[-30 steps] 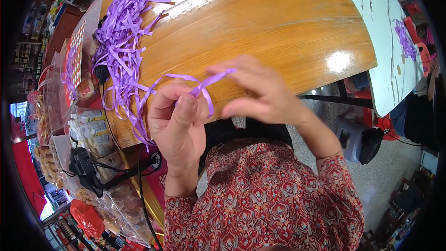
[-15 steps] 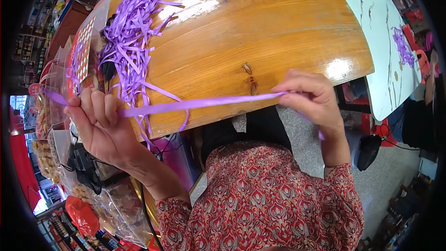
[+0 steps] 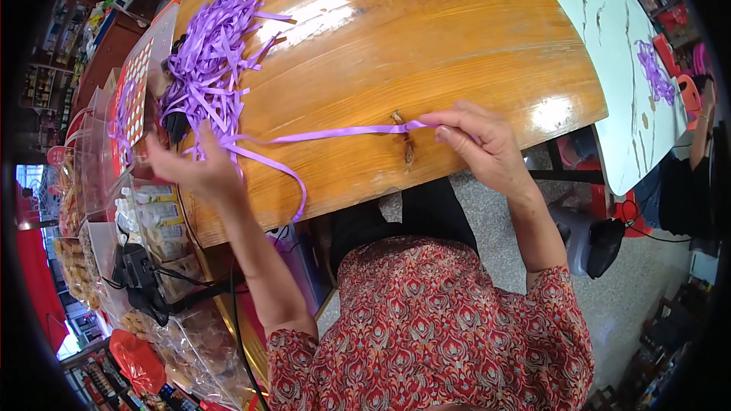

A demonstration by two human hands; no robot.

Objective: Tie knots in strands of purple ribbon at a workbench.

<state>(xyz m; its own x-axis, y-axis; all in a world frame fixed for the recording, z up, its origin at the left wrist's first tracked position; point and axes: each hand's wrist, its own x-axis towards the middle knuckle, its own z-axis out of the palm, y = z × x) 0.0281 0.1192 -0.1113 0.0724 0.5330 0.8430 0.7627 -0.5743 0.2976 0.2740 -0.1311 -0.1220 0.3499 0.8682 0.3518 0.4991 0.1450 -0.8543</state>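
My right hand (image 3: 487, 144) pinches one end of a purple ribbon (image 3: 335, 135) between thumb and fingers, above the table's near edge. From there the strand runs leftward with a slight sag and twist. My left hand (image 3: 194, 171), slightly blurred, has its fingers apart and lies just below the pile of purple ribbons (image 3: 217, 38). Where the strand reaches the left hand, I cannot tell whether it touches it. Another loose ribbon end (image 3: 293, 183) curls down from the pile toward the table's near edge.
The glossy wooden table (image 3: 442, 38) fills the middle. A white marbled table (image 3: 632, 129) adjoins on the right, with a smaller purple ribbon bunch (image 3: 655, 72). Packaged goods, a black device with cables (image 3: 141, 278) and a red bag (image 3: 137, 361) crowd the left. Another person's arm shows at far right.
My left hand has let go of the ribbon and moved up and right toward the pile, fingers opening. The right hand shifted slightly left and up; the strand has slackened from taut.
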